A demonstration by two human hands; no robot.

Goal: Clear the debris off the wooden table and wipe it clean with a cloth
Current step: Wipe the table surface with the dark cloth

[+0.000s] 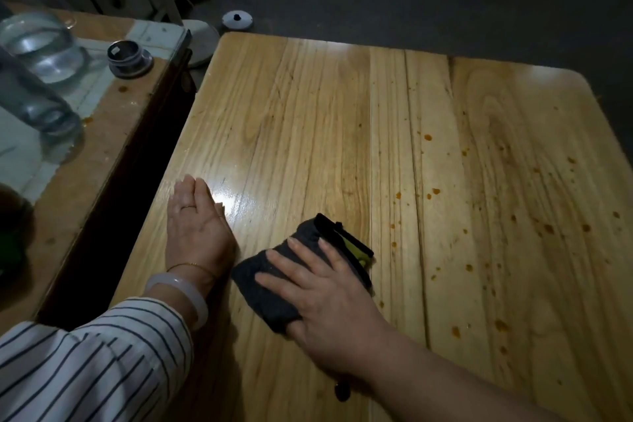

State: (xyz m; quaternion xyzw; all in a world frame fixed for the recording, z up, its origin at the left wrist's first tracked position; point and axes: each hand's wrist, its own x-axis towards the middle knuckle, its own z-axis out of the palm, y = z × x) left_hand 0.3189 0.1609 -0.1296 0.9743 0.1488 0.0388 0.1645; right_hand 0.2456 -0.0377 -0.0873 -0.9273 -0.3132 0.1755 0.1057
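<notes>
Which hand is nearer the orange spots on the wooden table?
Right. The right hand presses the cloth just left of the orange spots; the left hand rests farther left.

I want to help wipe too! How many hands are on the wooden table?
2. The left hand rests flat near the left edge of the wooden table. The right hand presses the dark cloth just beside it, nearer the middle. No others show.
</notes>
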